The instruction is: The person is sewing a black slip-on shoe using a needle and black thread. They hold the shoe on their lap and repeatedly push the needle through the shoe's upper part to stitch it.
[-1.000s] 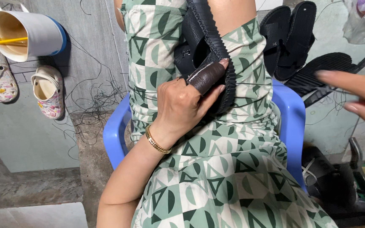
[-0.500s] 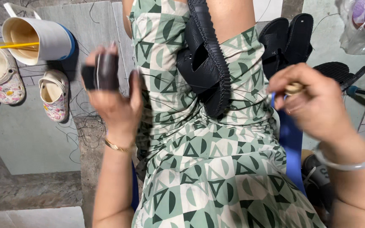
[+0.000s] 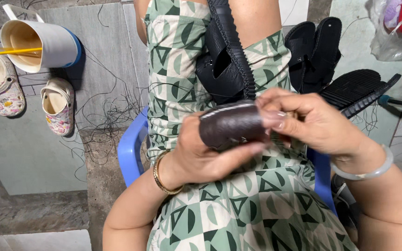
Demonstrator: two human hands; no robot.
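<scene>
The dark brown, rounded leather piece (image 3: 231, 124) sits at the centre of the view, above the lap, held between both hands in front of the green-and-white patterned dress (image 3: 257, 209). Its surface is smooth with a faint sheen, and a pale stitched or ridged edge runs along its upper rim. Its underside and right end are covered by fingers, so its full shape cannot be made out, and a small object at the right fingertips is too hidden to identify. The left hand (image 3: 201, 155) cups the piece from below and behind, fingers curled partly closed around it, thumb stretched along its lower edge; a gold bangle (image 3: 161, 176) circles that wrist. The right hand (image 3: 310, 123) closes in a narrow pinch on the piece's right end, fingertips pressed together; a pale translucent bangle (image 3: 366, 169) sits on that wrist. Just behind the piece, a black leather sandal with a ribbed sole edge (image 3: 226, 56) rests upright against the torso, its top cut off by the frame. A blue plastic chair (image 3: 133, 148) shows at either side of the dress. Further black sandals (image 3: 322, 53) lie to the right on the floor. To the left stand a white bucket (image 3: 43, 44) and two small floral clogs (image 3: 59, 104).
</scene>
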